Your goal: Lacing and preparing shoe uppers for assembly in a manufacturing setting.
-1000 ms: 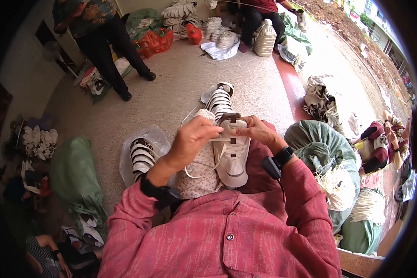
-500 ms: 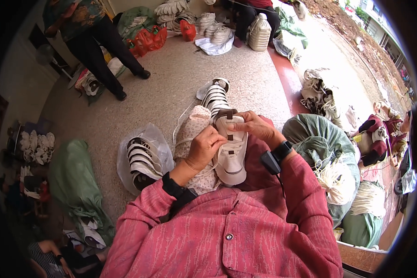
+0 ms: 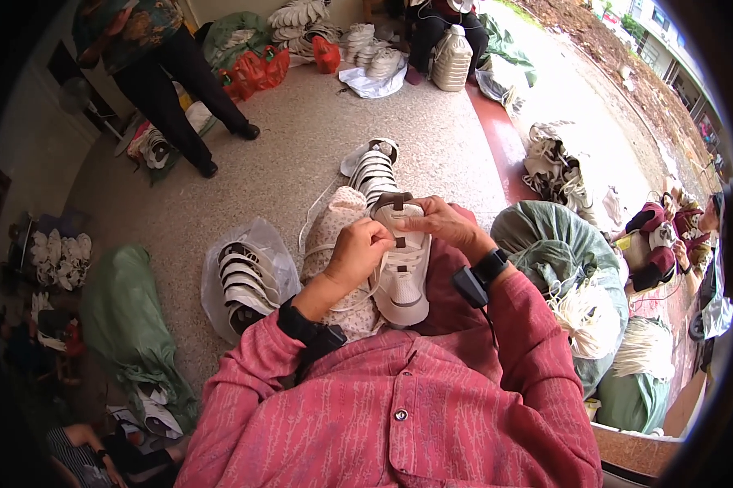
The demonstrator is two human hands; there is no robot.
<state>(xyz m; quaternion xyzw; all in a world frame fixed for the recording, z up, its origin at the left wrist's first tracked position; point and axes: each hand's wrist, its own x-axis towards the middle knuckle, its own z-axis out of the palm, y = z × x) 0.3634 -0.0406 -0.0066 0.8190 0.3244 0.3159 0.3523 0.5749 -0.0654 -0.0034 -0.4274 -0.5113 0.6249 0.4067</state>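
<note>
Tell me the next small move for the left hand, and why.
Probably draw the white lace through gently with the left hand: its fingertips are bunched at the left side of the shoe, the right hand grips its upper end, and lace already crosses lower down.

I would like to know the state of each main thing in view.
Shoe upper: held, partly laced
Left hand: apparently pinching the lace at the upper's edge
Right hand: gripping the upper's top
Clear plastic bag: open, nested uppers inside
White lace bundle: against green sack
Person in dark trousers: standing
</note>
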